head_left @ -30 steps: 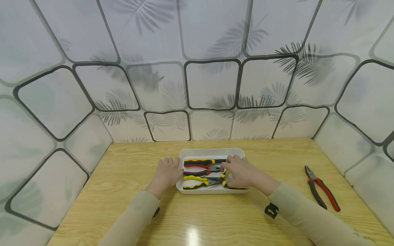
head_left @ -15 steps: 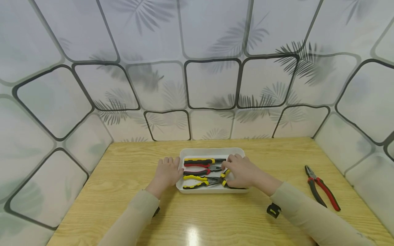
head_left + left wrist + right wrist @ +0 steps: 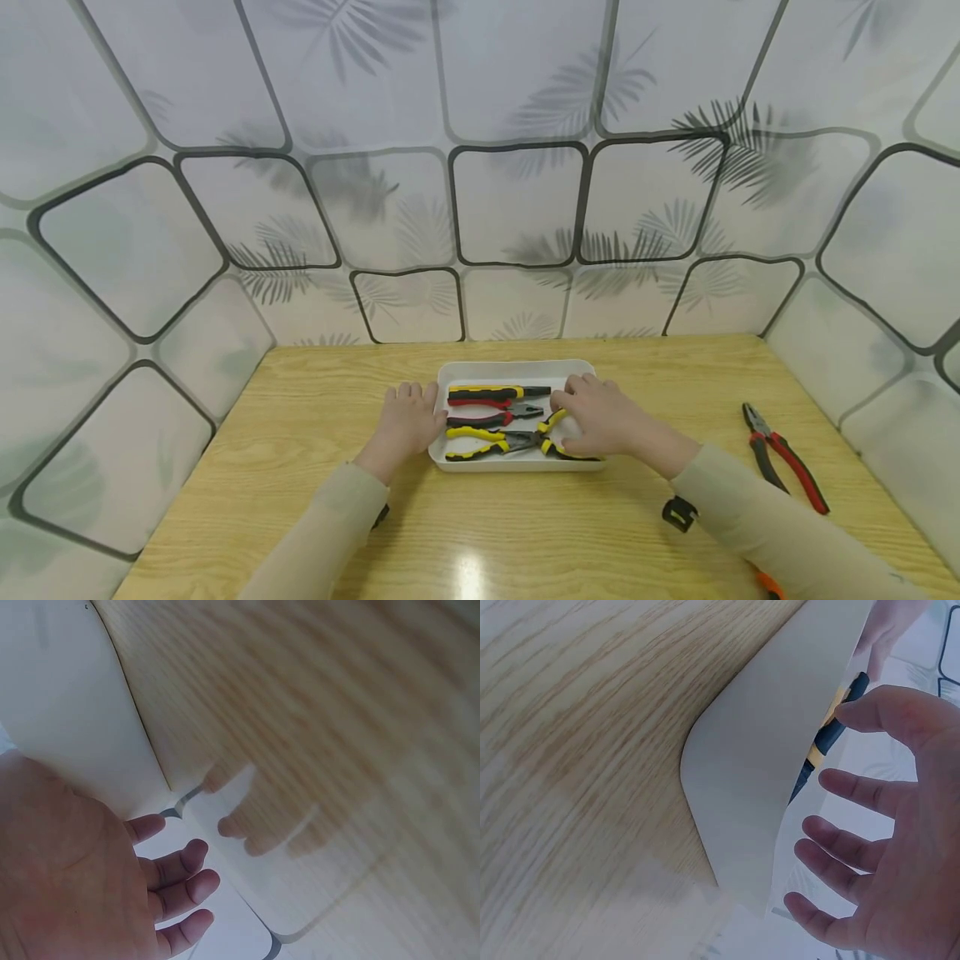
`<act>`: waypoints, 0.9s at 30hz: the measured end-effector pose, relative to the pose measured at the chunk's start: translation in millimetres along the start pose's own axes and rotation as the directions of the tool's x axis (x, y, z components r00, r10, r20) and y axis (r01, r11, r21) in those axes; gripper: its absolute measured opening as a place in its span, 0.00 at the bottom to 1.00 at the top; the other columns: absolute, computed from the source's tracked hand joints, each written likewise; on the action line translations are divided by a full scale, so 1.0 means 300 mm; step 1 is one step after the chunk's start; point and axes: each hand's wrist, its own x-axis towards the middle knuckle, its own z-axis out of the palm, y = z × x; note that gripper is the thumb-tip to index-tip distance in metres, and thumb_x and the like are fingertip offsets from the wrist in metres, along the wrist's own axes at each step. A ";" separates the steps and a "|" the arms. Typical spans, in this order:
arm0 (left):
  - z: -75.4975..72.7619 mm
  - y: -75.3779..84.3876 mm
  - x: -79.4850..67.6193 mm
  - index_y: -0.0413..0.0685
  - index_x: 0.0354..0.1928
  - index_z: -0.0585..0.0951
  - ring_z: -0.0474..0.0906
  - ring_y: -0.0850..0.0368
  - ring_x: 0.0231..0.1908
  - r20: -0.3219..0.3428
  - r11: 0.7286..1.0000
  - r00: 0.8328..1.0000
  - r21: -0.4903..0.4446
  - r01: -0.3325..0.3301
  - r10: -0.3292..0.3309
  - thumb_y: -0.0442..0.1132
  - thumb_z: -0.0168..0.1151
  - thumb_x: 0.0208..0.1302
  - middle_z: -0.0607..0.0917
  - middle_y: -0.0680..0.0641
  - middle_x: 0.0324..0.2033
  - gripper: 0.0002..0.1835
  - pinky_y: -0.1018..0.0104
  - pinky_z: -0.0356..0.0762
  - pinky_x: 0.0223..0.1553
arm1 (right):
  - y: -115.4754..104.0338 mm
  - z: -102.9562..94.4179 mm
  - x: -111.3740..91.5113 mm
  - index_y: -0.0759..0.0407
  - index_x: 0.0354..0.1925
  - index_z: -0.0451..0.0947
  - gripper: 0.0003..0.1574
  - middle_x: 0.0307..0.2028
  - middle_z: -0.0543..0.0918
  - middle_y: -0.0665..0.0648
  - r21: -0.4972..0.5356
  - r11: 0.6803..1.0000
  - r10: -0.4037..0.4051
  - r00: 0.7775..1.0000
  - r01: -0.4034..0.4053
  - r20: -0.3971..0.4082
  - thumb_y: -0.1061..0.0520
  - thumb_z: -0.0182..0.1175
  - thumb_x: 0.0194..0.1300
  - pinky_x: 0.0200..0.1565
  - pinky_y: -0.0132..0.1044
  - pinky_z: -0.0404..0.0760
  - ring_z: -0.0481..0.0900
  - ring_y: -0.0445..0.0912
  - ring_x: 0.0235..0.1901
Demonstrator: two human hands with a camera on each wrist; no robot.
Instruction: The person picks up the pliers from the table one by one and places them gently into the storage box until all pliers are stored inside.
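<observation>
A white tray (image 3: 517, 467) stands on the wooden table and holds several pliers. Closed yellow-and-black pliers (image 3: 483, 393) lie along its far side, with red-and-black pliers (image 3: 480, 422) in front. Nearer are spread yellow-and-black pliers (image 3: 476, 454); at the right, more yellow-and-black pliers (image 3: 553, 422) are partly covered by my right hand (image 3: 603, 417). That hand hovers at the tray's right end, its fingers spread and loosely bent in the right wrist view, gripping nothing. My left hand (image 3: 408, 419) lies at the tray's left end, thumb by the rim, fingers relaxed.
Another pair of red-and-black pliers (image 3: 765, 446) lies on the table at the right, handles spread. Beside the right sleeve at the bottom edge, a bit of an orange object (image 3: 770, 585) shows. Patterned fabric walls (image 3: 517, 308) border the table at the back and sides.
My right hand has shifted a little to the right, uncovering more of the yellow-and-black pliers' handles. The left hand and the tray have stayed put. More of the orange object shows.
</observation>
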 end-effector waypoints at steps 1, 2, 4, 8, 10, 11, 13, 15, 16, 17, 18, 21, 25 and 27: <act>-0.002 0.000 0.000 0.41 0.72 0.67 0.73 0.35 0.66 0.000 1.000 1.000 0.000 0.000 0.000 0.54 0.49 0.82 0.79 0.33 0.59 0.29 0.37 0.67 0.69 | 0.002 -0.001 -0.002 0.50 0.53 0.80 0.24 0.45 0.76 0.56 -0.004 1.000 0.000 1.000 0.000 -0.001 0.47 0.70 0.60 0.36 0.45 0.67 0.67 0.49 0.40; -0.002 0.000 -0.001 0.41 0.72 0.68 0.73 0.35 0.65 -0.001 1.000 1.000 0.001 0.000 0.000 0.54 0.49 0.82 0.79 0.33 0.59 0.29 0.37 0.67 0.69 | 0.005 -0.001 -0.004 0.50 0.53 0.80 0.23 0.45 0.76 0.55 -0.009 1.000 0.001 1.000 -0.001 0.000 0.47 0.70 0.60 0.36 0.45 0.67 0.67 0.49 0.40; -0.004 0.001 -0.001 0.41 0.73 0.67 0.73 0.35 0.65 0.001 1.000 1.000 0.004 0.000 0.000 0.54 0.49 0.82 0.79 0.33 0.59 0.30 0.37 0.67 0.69 | 0.010 -0.001 -0.007 0.50 0.53 0.80 0.24 0.44 0.76 0.55 -0.021 1.000 0.005 1.000 -0.005 0.002 0.47 0.70 0.60 0.36 0.45 0.67 0.67 0.48 0.40; -0.005 -0.001 0.002 0.41 0.75 0.66 0.72 0.35 0.66 0.012 1.000 1.000 0.006 0.000 0.000 0.55 0.48 0.83 0.78 0.32 0.61 0.31 0.37 0.66 0.70 | 0.018 0.000 -0.013 0.50 0.54 0.81 0.25 0.45 0.77 0.55 -0.032 0.999 0.021 1.000 -0.021 0.003 0.47 0.70 0.58 0.37 0.46 0.69 0.69 0.49 0.41; -0.006 -0.002 0.004 0.41 0.76 0.65 0.71 0.35 0.67 0.024 1.000 1.000 0.008 0.002 -0.002 0.55 0.47 0.83 0.78 0.32 0.62 0.32 0.37 0.65 0.72 | 0.022 0.000 -0.016 0.50 0.54 0.81 0.26 0.45 0.77 0.55 -0.031 0.999 0.026 1.000 -0.026 -0.002 0.48 0.71 0.58 0.38 0.46 0.69 0.69 0.49 0.42; -0.006 -0.002 0.005 0.41 0.76 0.65 0.71 0.34 0.68 0.026 1.000 1.000 0.006 0.003 -0.003 0.55 0.47 0.83 0.77 0.32 0.63 0.32 0.37 0.65 0.72 | 0.024 0.000 -0.018 0.50 0.54 0.81 0.26 0.45 0.77 0.55 -0.032 0.999 0.029 1.000 -0.029 -0.004 0.48 0.71 0.58 0.38 0.46 0.70 0.70 0.49 0.42; -0.009 -0.001 0.005 0.42 0.77 0.64 0.70 0.34 0.69 0.037 1.000 0.999 0.010 0.005 -0.005 0.55 0.46 0.83 0.77 0.32 0.64 0.32 0.37 0.64 0.73 | 0.030 0.002 -0.022 0.50 0.53 0.81 0.25 0.45 0.77 0.55 -0.034 0.999 0.030 1.000 -0.030 -0.008 0.47 0.71 0.58 0.37 0.46 0.69 0.70 0.49 0.41; -0.010 -0.001 0.006 0.42 0.77 0.64 0.71 0.35 0.69 0.037 1.000 0.999 0.015 0.005 -0.006 0.55 0.46 0.83 0.77 0.32 0.64 0.32 0.38 0.64 0.73 | 0.035 0.001 -0.027 0.50 0.53 0.81 0.25 0.45 0.77 0.55 -0.034 0.999 0.031 0.999 -0.031 -0.010 0.47 0.71 0.58 0.36 0.46 0.69 0.69 0.49 0.41; -0.012 0.000 0.004 0.42 0.76 0.64 0.71 0.35 0.68 0.032 1.000 0.999 0.016 0.005 -0.005 0.56 0.46 0.83 0.77 0.32 0.63 0.32 0.38 0.64 0.73 | 0.037 0.002 -0.029 0.50 0.53 0.81 0.25 0.45 0.77 0.55 -0.037 0.999 0.031 0.999 -0.032 -0.012 0.47 0.71 0.59 0.36 0.46 0.69 0.70 0.49 0.41; -0.012 0.000 0.004 0.42 0.76 0.65 0.71 0.35 0.68 0.033 1.000 0.999 0.017 0.005 -0.005 0.56 0.46 0.83 0.77 0.32 0.63 0.32 0.38 0.64 0.73 | 0.038 0.001 -0.032 0.50 0.53 0.81 0.24 0.45 0.77 0.55 -0.037 0.999 0.031 0.999 -0.031 -0.015 0.47 0.71 0.59 0.36 0.46 0.70 0.70 0.49 0.41; -0.012 0.000 0.004 0.42 0.76 0.64 0.71 0.35 0.69 0.035 1.000 0.999 0.020 0.005 -0.006 0.56 0.46 0.83 0.77 0.32 0.63 0.32 0.38 0.64 0.73 | 0.040 0.000 -0.035 0.50 0.53 0.81 0.24 0.45 0.77 0.55 -0.038 0.999 0.030 0.999 -0.030 -0.020 0.47 0.71 0.59 0.36 0.47 0.70 0.70 0.49 0.41; -0.010 0.000 0.001 0.41 0.77 0.65 0.71 0.35 0.69 0.031 1.000 1.000 0.013 0.005 -0.005 0.55 0.46 0.83 0.77 0.32 0.63 0.32 0.38 0.64 0.73 | 0.044 -0.003 -0.044 0.50 0.53 0.81 0.24 0.45 0.77 0.55 -0.039 0.999 0.029 0.999 -0.031 -0.036 0.47 0.71 0.59 0.37 0.48 0.72 0.71 0.50 0.42; -0.005 -0.002 0.000 0.41 0.76 0.65 0.71 0.35 0.69 0.030 1.000 1.000 0.005 0.005 -0.005 0.55 0.47 0.83 0.77 0.32 0.63 0.32 0.37 0.64 0.73 | 0.049 -0.006 -0.054 0.51 0.52 0.81 0.24 0.44 0.77 0.56 -0.031 0.999 0.039 0.998 -0.040 -0.045 0.47 0.71 0.59 0.37 0.48 0.72 0.71 0.50 0.41; -0.004 -0.002 0.000 0.41 0.76 0.65 0.71 0.35 0.68 0.028 1.000 1.000 0.000 0.005 -0.005 0.55 0.47 0.83 0.78 0.32 0.63 0.32 0.37 0.64 0.73 | 0.054 -0.006 -0.059 0.51 0.52 0.81 0.24 0.44 0.77 0.56 -0.033 0.998 0.048 0.998 -0.050 -0.046 0.47 0.72 0.59 0.37 0.48 0.73 0.72 0.51 0.42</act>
